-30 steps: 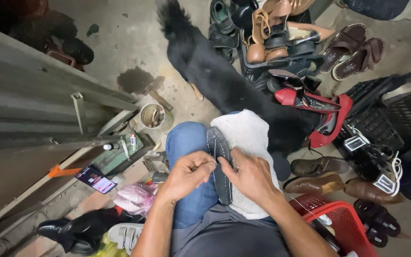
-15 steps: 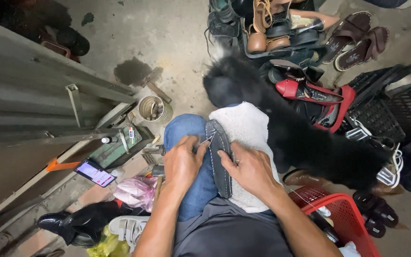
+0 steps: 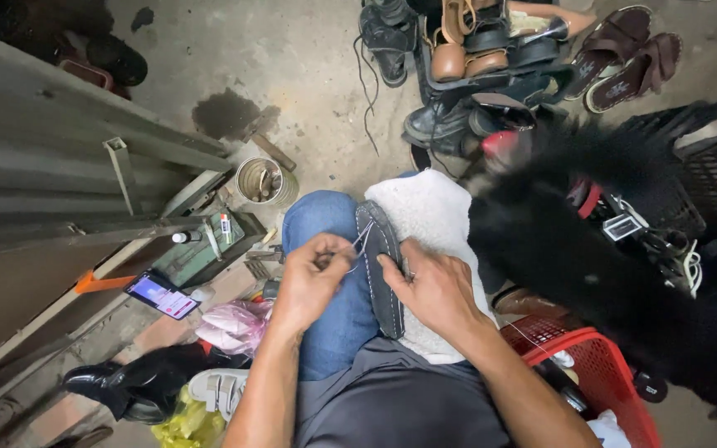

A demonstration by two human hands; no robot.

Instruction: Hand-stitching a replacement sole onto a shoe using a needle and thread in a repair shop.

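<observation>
We see the dark shoe sole [image 3: 379,265] lying lengthwise on the lap, between both hands: left hand [image 3: 313,278] apparently pinching thread, right hand [image 3: 433,286] pressing its edge.

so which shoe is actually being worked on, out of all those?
The dark shoe lying sole-up on the lap, on the white cloth, between left hand and right hand. All others lie on the floor.

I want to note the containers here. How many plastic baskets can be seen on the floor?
2. A red basket stands at the lower right, beside the person's right arm. A black basket stands at the right edge, partly covered by a black furry animal. Others may be hidden.
</observation>
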